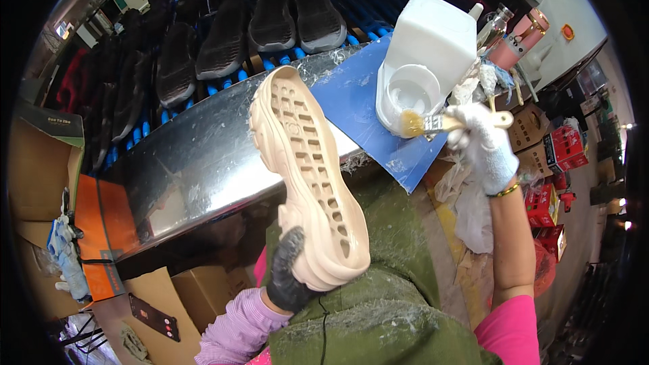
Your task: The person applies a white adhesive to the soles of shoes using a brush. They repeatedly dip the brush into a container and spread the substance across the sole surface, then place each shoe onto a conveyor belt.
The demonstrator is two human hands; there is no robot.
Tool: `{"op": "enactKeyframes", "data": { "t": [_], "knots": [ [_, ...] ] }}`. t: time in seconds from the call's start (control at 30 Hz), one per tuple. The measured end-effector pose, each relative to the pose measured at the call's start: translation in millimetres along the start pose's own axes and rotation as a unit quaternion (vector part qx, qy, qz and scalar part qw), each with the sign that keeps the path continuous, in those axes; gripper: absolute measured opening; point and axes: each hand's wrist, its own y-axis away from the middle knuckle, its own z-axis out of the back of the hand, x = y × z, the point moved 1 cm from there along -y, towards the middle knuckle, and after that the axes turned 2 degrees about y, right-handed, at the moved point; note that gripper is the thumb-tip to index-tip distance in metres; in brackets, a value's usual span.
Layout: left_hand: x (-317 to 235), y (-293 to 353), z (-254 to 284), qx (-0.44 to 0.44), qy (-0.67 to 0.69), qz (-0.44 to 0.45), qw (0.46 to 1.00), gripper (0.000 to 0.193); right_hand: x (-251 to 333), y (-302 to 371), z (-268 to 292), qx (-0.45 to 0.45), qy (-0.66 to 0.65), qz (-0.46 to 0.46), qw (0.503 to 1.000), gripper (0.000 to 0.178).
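Sole (pixel 307 176) in left hand (pixel 289 272); right hand (pixel 483 145) holds brush (pixel 433 123).

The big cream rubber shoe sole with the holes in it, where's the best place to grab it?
Probably the heel end, from below, as the black-gloved left hand does. The cream rubber shoe sole stands tilted with its hollowed face up, and the heel is thick, so gripping there keeps fingers off that face.

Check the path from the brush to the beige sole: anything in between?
Nothing visible. The right hand holds the brush at the white glue tub; the beige sole, held by the left hand, lies apart to its left, with only bare blue sheet between.
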Motion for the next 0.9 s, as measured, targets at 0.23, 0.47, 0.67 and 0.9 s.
{"op": "enactKeyframes", "data": {
  "t": [0.23,0.47,0.67,0.9],
  "knots": [
    [27,26,0,0.049,0.113,-0.007,0.992,0.05,6,-24,-150,0.087,0.031,0.132,0.987,0.025],
    [11,22,4,0.045,0.195,0.056,0.978,0.051,31,-5,-130,0.216,0.192,-0.023,0.957,0.013],
    [-6,18,3,0.112,0.299,0.108,0.941,0.054,-15,-44,-175,0.155,0.529,0.383,0.741,0.013],
    [-21,24,31,0.081,0.3,0.11,0.944,0.058,-4,-38,-183,0.165,0.613,0.373,0.677,0.005]
  ]
}}
